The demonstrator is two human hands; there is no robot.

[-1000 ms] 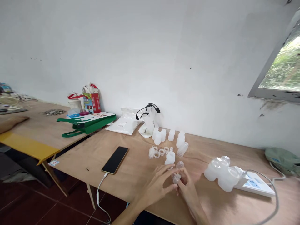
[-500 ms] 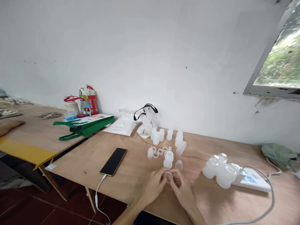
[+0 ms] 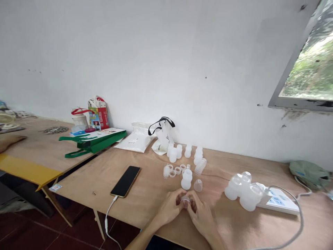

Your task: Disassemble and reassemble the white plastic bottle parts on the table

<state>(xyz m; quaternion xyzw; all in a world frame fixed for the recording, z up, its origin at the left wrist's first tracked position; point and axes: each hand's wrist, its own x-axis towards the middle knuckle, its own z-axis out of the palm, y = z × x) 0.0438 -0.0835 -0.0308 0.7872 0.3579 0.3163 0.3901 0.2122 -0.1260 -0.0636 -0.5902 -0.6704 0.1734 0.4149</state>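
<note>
Left hand (image 3: 169, 207), right hand (image 3: 201, 212) grasp clear part (image 3: 185, 199). Right of grip, three bottles (image 3: 244, 191) look capped; beyond, bottle (image 3: 186, 180) looks uncapped, rings (image 3: 178, 170) loose.

On the table (image 3: 153, 187), at its near side, the left hand (image 3: 169, 207) and right hand (image 3: 201, 210) meet around a small piece (image 3: 185, 199). Just beyond stands a bottle (image 3: 186, 180), a cover (image 3: 198, 185) to its right, rings (image 3: 177, 170) behind-left. Farther back, more bottles (image 3: 172, 155) stand near the wall (image 3: 182, 86); left of these sit a tote (image 3: 163, 140), then a packet (image 3: 135, 141). Over leftward lies a phone (image 3: 125, 181), its cable (image 3: 106, 222) dropping past the front edge. To the right, clustered bottles (image 3: 250, 198) stand beside a power strip (image 3: 286, 204), a hat (image 3: 308, 172) behind. Across a gap on the left, another table (image 3: 49, 147) bears a carrier bag (image 3: 104, 140).
</note>
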